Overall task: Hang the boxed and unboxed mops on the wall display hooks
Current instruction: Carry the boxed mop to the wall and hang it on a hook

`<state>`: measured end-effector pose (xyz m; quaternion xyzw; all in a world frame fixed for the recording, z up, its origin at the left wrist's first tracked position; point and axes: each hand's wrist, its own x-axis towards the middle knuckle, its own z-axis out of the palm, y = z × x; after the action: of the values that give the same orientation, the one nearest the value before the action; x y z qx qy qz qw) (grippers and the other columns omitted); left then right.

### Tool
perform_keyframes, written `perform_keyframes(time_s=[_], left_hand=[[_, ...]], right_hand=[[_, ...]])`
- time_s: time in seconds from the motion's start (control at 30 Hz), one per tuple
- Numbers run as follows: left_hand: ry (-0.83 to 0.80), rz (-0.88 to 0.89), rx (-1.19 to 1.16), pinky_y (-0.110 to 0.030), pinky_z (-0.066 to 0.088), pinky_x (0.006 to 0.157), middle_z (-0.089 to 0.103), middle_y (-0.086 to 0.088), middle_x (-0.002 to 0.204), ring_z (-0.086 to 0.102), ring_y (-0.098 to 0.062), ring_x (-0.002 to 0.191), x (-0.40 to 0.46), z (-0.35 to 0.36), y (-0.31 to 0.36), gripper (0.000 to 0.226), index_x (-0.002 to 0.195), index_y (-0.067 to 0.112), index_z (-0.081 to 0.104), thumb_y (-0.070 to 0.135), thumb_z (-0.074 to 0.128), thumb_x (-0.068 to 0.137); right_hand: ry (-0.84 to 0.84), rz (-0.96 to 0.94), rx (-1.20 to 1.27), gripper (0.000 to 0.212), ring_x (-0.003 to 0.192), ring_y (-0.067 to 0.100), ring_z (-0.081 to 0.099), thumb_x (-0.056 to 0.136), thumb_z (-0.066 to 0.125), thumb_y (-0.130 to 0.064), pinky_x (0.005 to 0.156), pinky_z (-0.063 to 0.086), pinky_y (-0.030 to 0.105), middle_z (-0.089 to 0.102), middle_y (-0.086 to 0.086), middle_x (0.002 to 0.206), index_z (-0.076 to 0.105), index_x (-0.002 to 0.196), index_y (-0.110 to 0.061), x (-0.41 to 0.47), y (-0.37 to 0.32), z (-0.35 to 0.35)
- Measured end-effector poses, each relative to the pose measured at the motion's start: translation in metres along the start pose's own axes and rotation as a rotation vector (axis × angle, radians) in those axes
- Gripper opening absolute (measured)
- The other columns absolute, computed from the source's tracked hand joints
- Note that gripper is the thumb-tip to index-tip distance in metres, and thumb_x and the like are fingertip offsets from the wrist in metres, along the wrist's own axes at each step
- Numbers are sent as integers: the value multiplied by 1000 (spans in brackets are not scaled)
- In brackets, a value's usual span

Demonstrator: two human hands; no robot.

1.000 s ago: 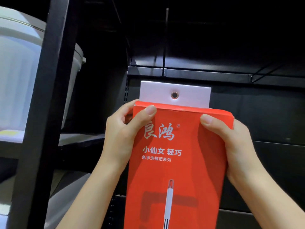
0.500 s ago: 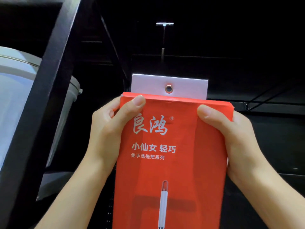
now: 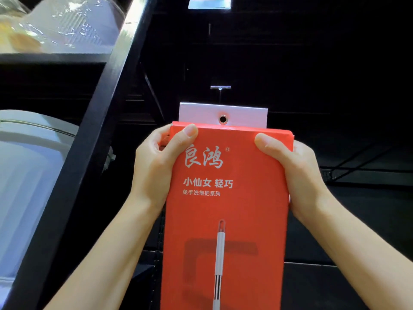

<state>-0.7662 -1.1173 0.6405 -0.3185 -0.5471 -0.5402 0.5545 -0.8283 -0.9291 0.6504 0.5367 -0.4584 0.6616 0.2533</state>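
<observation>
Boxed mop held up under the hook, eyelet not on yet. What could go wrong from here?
1. The eyelet is small and sits below the hook; in the dark bay it may miss, and the hook tip could crease the white hang tab.
2. Left hand and right hand grip only the top of the red box; its long lower part could swing.

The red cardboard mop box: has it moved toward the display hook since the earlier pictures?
Yes. The red cardboard mop box, gripped by the left hand and right hand, has risen toward the metal display hook; the gap above its white hang tab has shrunk.
</observation>
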Motion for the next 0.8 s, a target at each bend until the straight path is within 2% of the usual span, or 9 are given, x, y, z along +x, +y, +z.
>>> perform_keyframes(time_s=[0.13,0.3,0.47,0.6,0.73,0.8], left_hand=[[14,19,-10,-42,57,69,74,-14,92,72,-30,80,11,-3,-2,41,90,20,71,52,71,65],[6,12,-13,-41,57,68,73,-17,92,72,-29,78,22,1,-4,42,90,17,72,51,72,64],[-10,13,-1,-35,56,63,74,-14,90,73,-27,76,29,2,-6,41,88,19,73,52,72,63],[-10,1,-3,-33,57,60,75,-13,85,72,-24,71,32,2,-7,27,83,20,74,43,72,70],[-6,-9,0,-31,57,61,75,-12,82,72,-23,71,34,3,-8,25,79,19,75,42,70,71],[-8,-5,5,-31,58,61,76,-11,81,73,-23,70,36,3,-7,25,78,19,75,43,74,72]], right_hand=[[6,-5,-8,34,74,25,74,68,75,-35,58,57,32,76,10,87,72,93,-13,13,2,5],[20,-26,-23,25,76,27,74,69,75,-37,59,58,33,76,10,88,74,86,-19,23,6,3],[25,-56,-13,33,75,25,74,60,77,-45,58,56,31,76,9,87,75,85,-24,28,11,2],[25,-47,-2,36,76,25,74,59,77,-45,60,57,32,76,10,88,75,85,-20,34,16,3],[18,-37,-12,38,76,24,73,59,77,-43,62,59,32,76,11,88,74,86,-16,37,20,3],[14,-29,-30,46,76,26,73,58,75,-46,66,60,35,76,12,89,73,89,-12,40,20,3]])
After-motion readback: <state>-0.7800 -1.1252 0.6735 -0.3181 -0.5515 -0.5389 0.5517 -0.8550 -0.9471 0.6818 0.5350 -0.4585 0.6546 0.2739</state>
